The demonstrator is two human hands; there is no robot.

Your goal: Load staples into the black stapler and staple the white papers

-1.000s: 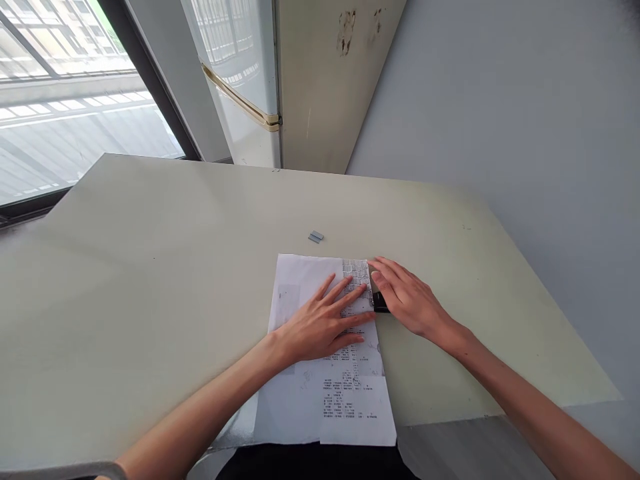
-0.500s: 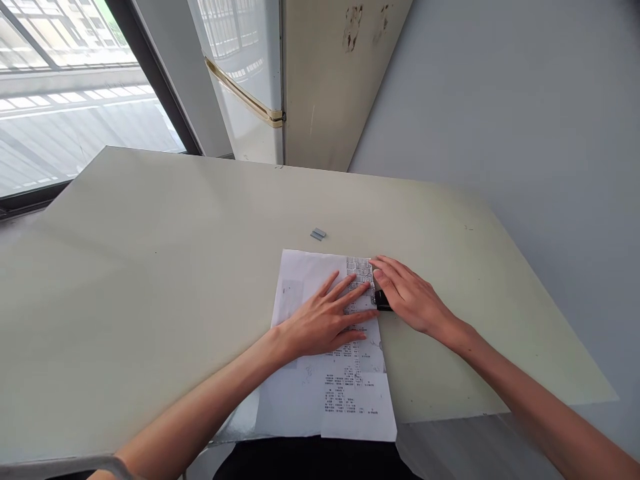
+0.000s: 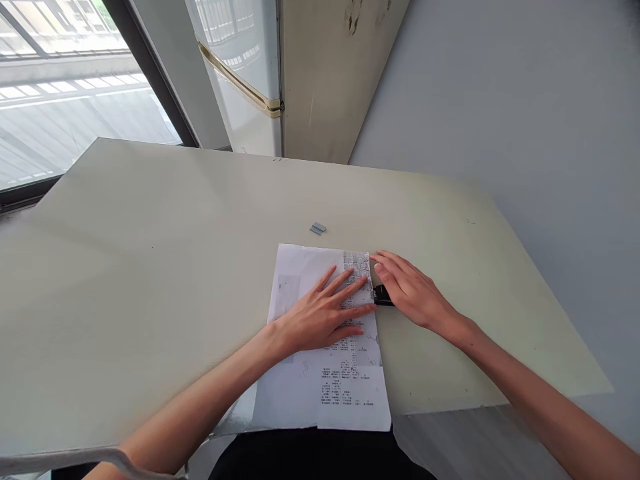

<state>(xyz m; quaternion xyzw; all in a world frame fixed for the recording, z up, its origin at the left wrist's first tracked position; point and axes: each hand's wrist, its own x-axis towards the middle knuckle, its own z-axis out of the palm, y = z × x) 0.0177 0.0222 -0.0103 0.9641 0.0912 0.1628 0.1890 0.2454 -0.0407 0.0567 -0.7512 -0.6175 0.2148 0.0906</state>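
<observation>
While the left hand [image 3: 325, 320] is lying flat on the printed sheets [image 3: 295, 393], its fingers spreading wide and gripping nothing, slipping paper is posing the main risk: if that palm is bearing too lightly, the sheets could be skewing against what is looking like a black stapler [image 3: 383, 295] at their right border. The right hand [image 3: 413, 287] is covering much of that stapler, its fingers lying close together; whether it is gripping, I cannot tell. Were it pushing sideways, the stapler could be twisting and creasing the paper. One left fingertip is also resting close to the stapler, so a careless press could be pinching it. Because the sheets are reaching the near edge of the counter [image 3: 175, 267], their near right corner jutting past it, a nudge from the dark clothing [image 3: 320, 457] could be shifting them.

White overall, the sheets are carrying dark print on their right half, too small to read, and a dense line pattern is filling the far right corner. A faint grey rectangle is showing on the left, and the near border is stepping slightly. Grey staple strips [image 3: 317, 229] are lying beyond, toward the counter's far edge.
</observation>
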